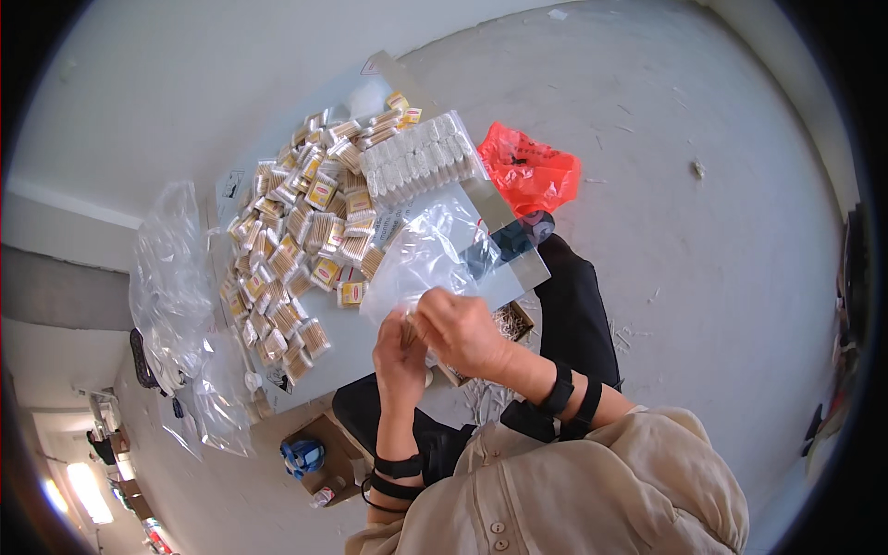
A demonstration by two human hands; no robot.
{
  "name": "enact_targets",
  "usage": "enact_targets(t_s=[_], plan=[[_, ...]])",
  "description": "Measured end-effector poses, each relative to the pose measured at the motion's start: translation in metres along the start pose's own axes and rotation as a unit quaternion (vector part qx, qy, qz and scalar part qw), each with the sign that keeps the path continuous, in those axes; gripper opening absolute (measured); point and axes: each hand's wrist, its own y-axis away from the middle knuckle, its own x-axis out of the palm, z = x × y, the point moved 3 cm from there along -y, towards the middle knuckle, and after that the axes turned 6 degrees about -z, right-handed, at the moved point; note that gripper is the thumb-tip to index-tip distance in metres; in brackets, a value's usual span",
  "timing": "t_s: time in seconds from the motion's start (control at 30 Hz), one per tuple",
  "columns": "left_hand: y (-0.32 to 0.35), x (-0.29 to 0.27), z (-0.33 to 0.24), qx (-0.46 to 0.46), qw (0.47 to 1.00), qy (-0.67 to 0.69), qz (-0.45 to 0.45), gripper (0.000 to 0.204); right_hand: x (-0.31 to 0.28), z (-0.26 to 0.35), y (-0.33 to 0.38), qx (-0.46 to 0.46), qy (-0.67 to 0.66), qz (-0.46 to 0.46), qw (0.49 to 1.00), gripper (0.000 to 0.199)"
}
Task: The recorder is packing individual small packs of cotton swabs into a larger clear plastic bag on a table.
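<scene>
My left hand and my right hand meet just past the table's near edge, with the fingers of both closed. They pinch the near end of a clear plastic bag, which spreads away from me over the table. Something small and brownish shows between the fingers, too covered to name. Left of the bag lies a wide heap of small packs of cotton swabs with wooden sticks, several bearing yellow labels. Beyond the bag rests a clear-wrapped block of swab bundles, white tips up.
Crumpled clear plastic sheeting hangs off the table's left side. A red plastic bag sits at the far right corner. Below the table are a cardboard box with a blue object, and another box of loose swabs near my legs.
</scene>
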Motion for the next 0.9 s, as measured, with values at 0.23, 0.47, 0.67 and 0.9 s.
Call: enact_targets(t_s=[0.23,0.47,0.67,0.9], plan=[[-0.025,0.015,0.012,0.006,0.989,0.107,0.103,0.037,0.013,0.025,0.018,-0.045,0.03,0.11,0.993,0.018],[-0.048,0.037,0.021,-0.13,0.986,-0.004,0.104,0.032,0.02,0.023,0.02,-0.003,-0.201,0.109,0.973,0.015],[-0.078,0.026,0.076,0.076,0.968,-0.2,0.134,0.03,0.037,0.002,0.033,0.302,-0.571,0.214,0.733,0.017],[-0.068,0.034,0.055,0.035,0.96,-0.261,0.09,0.033,0.037,-0.022,0.056,0.418,-0.689,0.131,0.578,0.016]])
